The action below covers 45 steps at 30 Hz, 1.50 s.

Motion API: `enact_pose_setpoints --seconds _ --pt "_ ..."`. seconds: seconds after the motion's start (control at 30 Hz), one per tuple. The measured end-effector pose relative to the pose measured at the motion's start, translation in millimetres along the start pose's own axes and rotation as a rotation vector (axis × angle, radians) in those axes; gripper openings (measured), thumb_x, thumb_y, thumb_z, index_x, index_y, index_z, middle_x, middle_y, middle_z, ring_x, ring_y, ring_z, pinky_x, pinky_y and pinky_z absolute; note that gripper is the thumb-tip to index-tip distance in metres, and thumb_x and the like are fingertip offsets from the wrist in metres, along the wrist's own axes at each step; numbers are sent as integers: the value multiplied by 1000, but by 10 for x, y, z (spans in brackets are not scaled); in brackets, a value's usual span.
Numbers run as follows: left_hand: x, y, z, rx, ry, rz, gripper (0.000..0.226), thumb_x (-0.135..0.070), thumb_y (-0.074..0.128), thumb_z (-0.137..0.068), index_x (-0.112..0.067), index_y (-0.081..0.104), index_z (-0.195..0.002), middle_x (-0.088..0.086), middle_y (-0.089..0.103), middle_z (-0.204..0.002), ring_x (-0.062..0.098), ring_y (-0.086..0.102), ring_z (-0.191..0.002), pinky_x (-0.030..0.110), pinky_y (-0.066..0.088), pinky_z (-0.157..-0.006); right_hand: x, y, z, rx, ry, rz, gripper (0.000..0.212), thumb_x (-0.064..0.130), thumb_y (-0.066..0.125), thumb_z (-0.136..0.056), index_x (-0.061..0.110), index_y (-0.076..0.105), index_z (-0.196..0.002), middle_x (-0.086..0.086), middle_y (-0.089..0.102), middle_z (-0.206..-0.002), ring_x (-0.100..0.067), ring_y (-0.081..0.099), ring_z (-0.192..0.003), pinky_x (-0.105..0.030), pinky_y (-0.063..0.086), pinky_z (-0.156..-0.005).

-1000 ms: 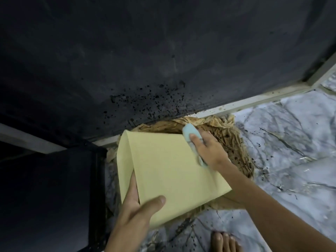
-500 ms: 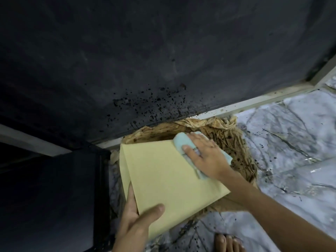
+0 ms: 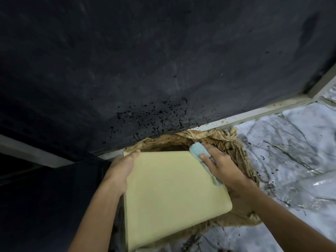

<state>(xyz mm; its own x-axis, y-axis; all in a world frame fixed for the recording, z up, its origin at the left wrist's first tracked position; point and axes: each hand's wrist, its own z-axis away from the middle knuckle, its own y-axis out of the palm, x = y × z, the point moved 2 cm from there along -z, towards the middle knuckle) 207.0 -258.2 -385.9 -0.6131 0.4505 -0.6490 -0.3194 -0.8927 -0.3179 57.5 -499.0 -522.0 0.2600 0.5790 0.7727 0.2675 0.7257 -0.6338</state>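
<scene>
The pale yellow flat card sheet (image 3: 172, 193) is held tilted over the mouth of the bin lined with a crumpled, brown-stained bag (image 3: 236, 151), hiding most of the opening. The left hand (image 3: 121, 168) has its grip closed round the sheet's left edge, near the bin's left rim. The right hand (image 3: 221, 166) lies fairly flat, grip loose, fingers pressing a light blue cloth (image 3: 197, 149) onto the sheet's far right corner. Behind the bin, black specks (image 3: 154, 113) dot the dark wall (image 3: 163, 60). White marbled floor (image 3: 291, 142) spreads to the bin's right.

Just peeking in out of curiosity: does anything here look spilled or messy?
Yes. Dark specks spatter the black wall above the stained bin liner, and more dot the marble floor beside it, like something splashed.
</scene>
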Motion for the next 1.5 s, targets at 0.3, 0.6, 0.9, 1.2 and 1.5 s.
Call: enact_pose_setpoints --seconds 0.3,0.6,0.9,1.2,1.5 --pt "-34 -94 601 -5 339 40 29 -43 71 -91 -15 78 -90 8 85 -88 32 79 -91 55 61 -90 1041 -313 551 -109 -174 -173 49 33 51 -100 21 41 -147 6 51 -143 3 57 -116 -14 48 -93" --pt "486 -81 931 172 290 159 49 -55 87 -65 -21 84 -100 0 85 -105 27 76 -109 49 52 -106 1646 -737 770 -233 -113 -563 35 28 49 -100 37 57 -132 15 62 -64 -4 45 -46 -22 34 -42" --pt "612 -20 865 236 296 171 62 -47 90 -69 -25 73 -124 3 81 -119 28 73 -118 57 46 -112 1863 -173 467 -176 -223 -311 39 37 39 -105 27 42 -143 5 59 -133 -8 57 -117 -36 52 -93" --pt "752 -29 729 203 325 269 49 -26 87 -76 -22 72 -123 3 81 -119 24 73 -117 52 47 -110 1522 76 59 103 -226 284 61 64 20 -98 41 9 -153 17 7 -163 -7 -4 -150 -39 -5 -121" --pt "843 -98 696 150 295 310 44 -32 76 -71 -35 70 -115 -12 81 -113 15 75 -109 36 52 -94 898 -144 -46 -302 286 179 63 57 23 -98 24 35 -150 2 35 -158 -18 24 -147 -42 18 -120"
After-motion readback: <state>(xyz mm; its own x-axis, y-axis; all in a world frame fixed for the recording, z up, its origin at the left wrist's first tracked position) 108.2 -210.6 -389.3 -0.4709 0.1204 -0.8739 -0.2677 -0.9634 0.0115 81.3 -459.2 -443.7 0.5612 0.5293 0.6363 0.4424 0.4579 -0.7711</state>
